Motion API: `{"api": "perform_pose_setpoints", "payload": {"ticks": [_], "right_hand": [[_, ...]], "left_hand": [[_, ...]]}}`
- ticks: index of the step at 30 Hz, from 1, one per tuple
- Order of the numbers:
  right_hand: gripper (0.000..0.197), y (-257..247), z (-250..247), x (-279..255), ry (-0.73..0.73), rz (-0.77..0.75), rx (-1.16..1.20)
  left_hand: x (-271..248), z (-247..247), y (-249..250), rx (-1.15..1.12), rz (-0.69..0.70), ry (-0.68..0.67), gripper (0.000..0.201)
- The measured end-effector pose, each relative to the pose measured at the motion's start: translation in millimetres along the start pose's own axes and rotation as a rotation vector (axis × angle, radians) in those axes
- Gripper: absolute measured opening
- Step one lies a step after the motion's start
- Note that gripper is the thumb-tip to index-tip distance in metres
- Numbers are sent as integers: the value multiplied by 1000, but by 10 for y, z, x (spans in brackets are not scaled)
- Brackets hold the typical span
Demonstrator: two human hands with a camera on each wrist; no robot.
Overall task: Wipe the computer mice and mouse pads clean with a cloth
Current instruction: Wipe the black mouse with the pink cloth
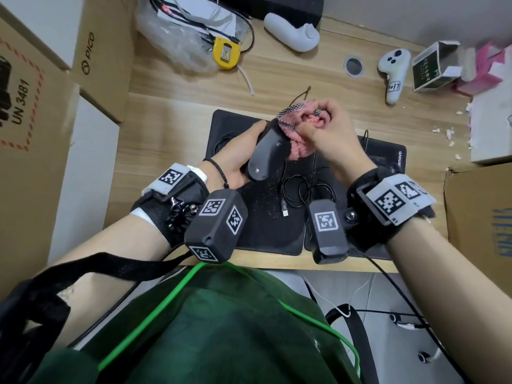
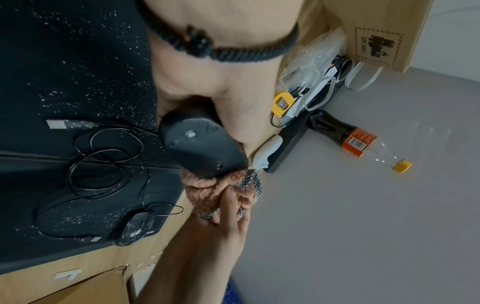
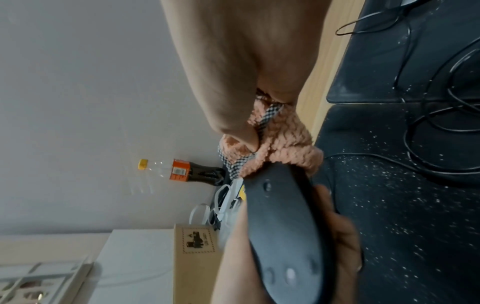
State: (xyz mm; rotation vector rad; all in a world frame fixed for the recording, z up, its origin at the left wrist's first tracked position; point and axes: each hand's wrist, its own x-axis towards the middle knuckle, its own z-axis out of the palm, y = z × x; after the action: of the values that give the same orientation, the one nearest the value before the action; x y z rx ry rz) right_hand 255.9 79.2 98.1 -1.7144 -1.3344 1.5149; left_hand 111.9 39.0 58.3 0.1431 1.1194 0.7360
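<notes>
My left hand (image 1: 243, 151) grips a black computer mouse (image 1: 266, 155) (image 2: 202, 148) (image 3: 283, 232) lifted above the left black mouse pad (image 1: 266, 225), its flat underside turned up. My right hand (image 1: 327, 128) holds a bunched pink fluffy cloth (image 1: 299, 128) (image 2: 215, 193) (image 3: 283, 139) with a checked edge against the mouse's front end. A second black mouse (image 2: 135, 228) lies on the right mouse pad (image 1: 388, 159), which my right wrist largely hides in the head view. Both pads are speckled with white crumbs. A coiled black cable (image 1: 304, 192) with a USB plug lies across them.
Cardboard boxes (image 1: 41, 134) stand at the left and one at the right (image 1: 482, 217). At the back of the wooden desk (image 1: 171, 128) lie a yellow tape measure (image 1: 225, 52), a plastic bag of cables, two white controllers (image 1: 393, 73) and a small green box (image 1: 429, 70). A bottle (image 2: 355, 139) stands by the wall.
</notes>
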Motion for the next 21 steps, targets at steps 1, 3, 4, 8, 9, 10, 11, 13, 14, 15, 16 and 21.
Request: {"api": "perform_pose_setpoints", "payload": {"ticks": [1,3,4,8,9,10,11,13,14,15,16,21], "right_hand": [[29,-11,-17,13,7,-13,2],[30,22,-15,4,12,-9,-27],[29,69,2,-5,14,0,-46],[26,261,131,-89,-62,53,-94],[26,288,162,-103,-77,45,-100],[26,286,180,-115,-77,36,-114],[26,274,177,-104,-66,31,-119],[27,204,105,-55,-32,37,-92],[28,164,46,-17,-14,38,-64],[30,128,-9,23,-1,32,-21],[31,78,-51,43,4,20,26],[29,140,3,25,37,-9,47]], "left_hand": [[0,15,-12,5,-7,-1,38],[1,44,-11,11,-21,2,37],[4,43,7,15,-21,9,36],[1,-3,129,-28,-2,-3,36],[6,-11,142,-41,8,-10,36],[2,-9,146,-54,18,-12,35],[0,-4,137,-60,25,-11,35],[-11,33,93,-51,25,-21,37],[-16,53,61,-39,20,-18,37],[-23,79,25,-22,13,-8,36],[-26,101,-1,-13,6,3,35],[20,104,63,2,8,30,32]]}}
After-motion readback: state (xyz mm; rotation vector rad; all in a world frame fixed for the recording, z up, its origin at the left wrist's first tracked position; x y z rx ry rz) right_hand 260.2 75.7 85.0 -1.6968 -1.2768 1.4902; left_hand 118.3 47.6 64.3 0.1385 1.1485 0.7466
